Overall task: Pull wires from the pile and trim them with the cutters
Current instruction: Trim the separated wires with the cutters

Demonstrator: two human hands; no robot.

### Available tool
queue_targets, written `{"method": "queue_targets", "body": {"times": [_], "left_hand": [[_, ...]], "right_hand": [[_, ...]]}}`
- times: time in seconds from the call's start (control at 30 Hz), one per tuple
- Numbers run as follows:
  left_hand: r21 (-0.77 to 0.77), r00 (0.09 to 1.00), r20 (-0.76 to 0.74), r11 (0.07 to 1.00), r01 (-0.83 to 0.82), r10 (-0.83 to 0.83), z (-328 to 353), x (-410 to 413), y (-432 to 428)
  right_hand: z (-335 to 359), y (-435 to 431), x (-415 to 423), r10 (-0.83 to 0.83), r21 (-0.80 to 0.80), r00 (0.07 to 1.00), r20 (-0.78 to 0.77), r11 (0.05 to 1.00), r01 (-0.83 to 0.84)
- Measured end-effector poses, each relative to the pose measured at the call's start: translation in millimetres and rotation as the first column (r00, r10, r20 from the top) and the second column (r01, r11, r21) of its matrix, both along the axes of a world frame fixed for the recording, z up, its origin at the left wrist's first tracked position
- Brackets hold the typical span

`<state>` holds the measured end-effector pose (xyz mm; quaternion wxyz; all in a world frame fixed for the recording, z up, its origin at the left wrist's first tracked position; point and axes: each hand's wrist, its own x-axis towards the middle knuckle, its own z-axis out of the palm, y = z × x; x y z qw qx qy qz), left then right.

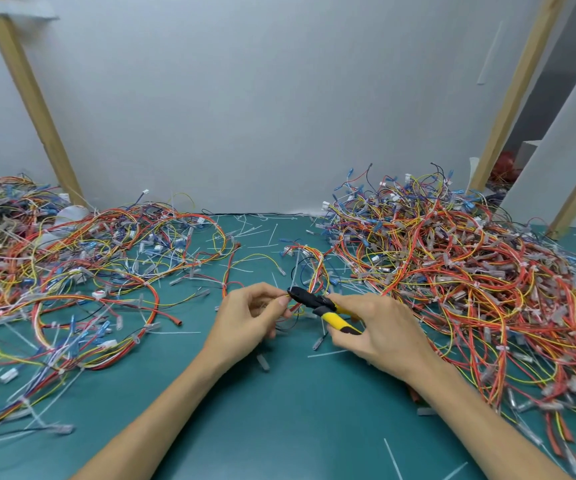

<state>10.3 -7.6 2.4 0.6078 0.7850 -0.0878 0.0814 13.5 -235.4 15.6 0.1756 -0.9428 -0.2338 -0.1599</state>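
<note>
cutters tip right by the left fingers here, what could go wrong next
1. The cutters, held in the right hand, have their tip right at the left hand fingertips that pinch the wire bundle. A squeeze might nip a finger.
2. Several wires meet at that pinch, so the blades could catch the wrong one.
3. The bundle lies close to the right pile. Pulling may drag tangled wires along.
</note>
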Motion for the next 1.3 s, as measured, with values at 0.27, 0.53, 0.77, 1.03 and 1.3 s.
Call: {"method": "queue_targets", "body": {"times": [0.27, 0.53, 0.77, 1.03, 1.3], "left_hand": [[0.085, 0.93, 0.284, 0.96, -0.268, 0.234, 4, -8, -9], [0.089, 0.941, 0.27, 0.968, -0.236, 0.205, 3, -6, -7], [0.107, 0.95, 0.267, 0.975, -0.196, 0.161, -1, -6, -7], [0.09, 0.963, 0.236, 0.984, -0.151, 0.126, -1, -6, -8], [0.097, 0.972, 0.203, 0.985, -0.143, 0.121, -4, -7, -12]], "right_hand": [[-2, 14, -7, 0.183, 0.296, 0.946, -0.266, 0.95, -0.101], [-1, 16, -7, 0.171, 0.319, 0.937, -0.304, 0.945, -0.069], [-5, 14, -6, 0.111, 0.276, 0.97, -0.215, 0.96, -0.049], [-5, 14, -7, 0.058, 0.15, 0.992, -0.11, 0.988, -0.042], [3, 14, -11, 0.059, 0.181, 0.985, -0.162, 0.983, -0.029]]}}
